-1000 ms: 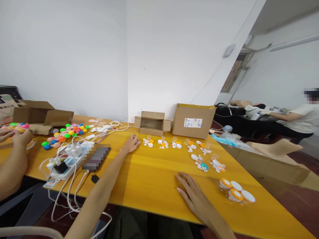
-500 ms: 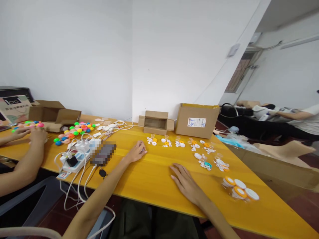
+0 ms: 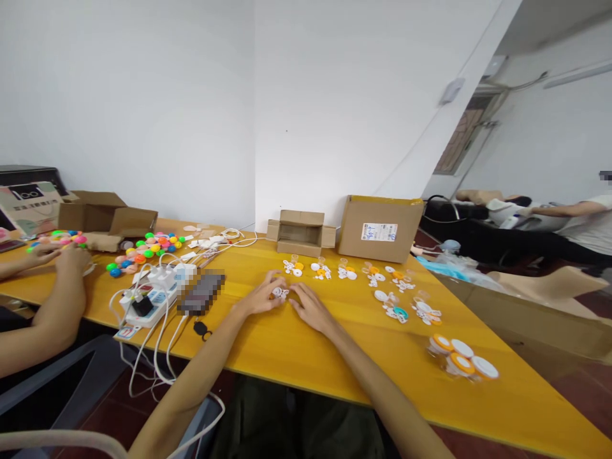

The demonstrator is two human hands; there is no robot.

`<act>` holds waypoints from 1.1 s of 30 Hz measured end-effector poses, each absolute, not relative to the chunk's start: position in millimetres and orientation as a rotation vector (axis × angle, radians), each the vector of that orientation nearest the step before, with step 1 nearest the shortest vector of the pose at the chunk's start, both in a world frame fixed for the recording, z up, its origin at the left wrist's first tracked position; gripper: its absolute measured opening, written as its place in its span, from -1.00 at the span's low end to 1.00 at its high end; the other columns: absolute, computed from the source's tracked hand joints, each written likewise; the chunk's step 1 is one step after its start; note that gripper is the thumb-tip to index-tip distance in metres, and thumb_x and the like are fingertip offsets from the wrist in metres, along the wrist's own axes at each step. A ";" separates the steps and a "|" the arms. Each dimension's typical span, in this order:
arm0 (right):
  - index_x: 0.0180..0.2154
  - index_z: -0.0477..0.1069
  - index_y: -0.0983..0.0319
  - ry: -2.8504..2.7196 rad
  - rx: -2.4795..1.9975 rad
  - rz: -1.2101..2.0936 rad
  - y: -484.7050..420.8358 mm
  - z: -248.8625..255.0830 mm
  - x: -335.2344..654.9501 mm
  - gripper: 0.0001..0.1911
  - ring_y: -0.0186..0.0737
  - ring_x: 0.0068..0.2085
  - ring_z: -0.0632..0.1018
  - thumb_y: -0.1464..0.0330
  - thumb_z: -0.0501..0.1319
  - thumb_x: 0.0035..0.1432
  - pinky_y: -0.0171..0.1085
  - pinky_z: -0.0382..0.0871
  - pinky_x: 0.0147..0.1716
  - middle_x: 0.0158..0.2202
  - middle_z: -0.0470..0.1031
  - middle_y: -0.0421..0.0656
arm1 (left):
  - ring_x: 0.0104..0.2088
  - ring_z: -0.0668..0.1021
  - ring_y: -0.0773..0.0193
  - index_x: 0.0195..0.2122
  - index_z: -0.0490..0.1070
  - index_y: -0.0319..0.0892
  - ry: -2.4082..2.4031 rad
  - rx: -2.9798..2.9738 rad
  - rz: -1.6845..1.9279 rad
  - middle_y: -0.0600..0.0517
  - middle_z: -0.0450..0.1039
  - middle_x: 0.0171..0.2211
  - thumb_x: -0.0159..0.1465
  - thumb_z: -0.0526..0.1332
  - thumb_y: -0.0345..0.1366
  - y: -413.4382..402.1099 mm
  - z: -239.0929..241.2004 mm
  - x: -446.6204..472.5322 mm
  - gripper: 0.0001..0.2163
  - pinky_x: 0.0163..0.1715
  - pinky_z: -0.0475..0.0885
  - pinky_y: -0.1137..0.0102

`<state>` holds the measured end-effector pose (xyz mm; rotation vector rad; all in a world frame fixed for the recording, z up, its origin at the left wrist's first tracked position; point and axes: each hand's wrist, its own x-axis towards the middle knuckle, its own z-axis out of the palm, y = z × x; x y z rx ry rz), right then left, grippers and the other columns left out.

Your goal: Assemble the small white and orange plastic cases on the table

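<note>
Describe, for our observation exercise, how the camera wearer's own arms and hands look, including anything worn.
The left hand and right hand are ungloved. Both slender forearms are bare, with no sleeve, watch or bracelet on the parts that show. No markings stand out. Any ring would be too small to make out.

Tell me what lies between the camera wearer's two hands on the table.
In the head view, small white pieces lie between the left hand and the right hand.
</note>
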<state>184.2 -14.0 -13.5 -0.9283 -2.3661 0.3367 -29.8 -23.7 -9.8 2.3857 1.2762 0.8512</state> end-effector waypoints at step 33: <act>-0.12 0.54 0.15 -2.308 -0.955 0.016 -0.3 -28.4 162.3 -0.69 -0.15 -0.06 0.58 0.52 0.09 0.25 -0.19 0.48 -0.03 -0.07 0.60 -0.07 | -0.05 0.53 0.17 -0.07 0.51 -0.03 1.688 2.516 0.907 -0.04 0.49 -0.09 0.38 0.09 -0.35 -18.8 -9.2 -51.4 -0.77 0.05 0.43 0.25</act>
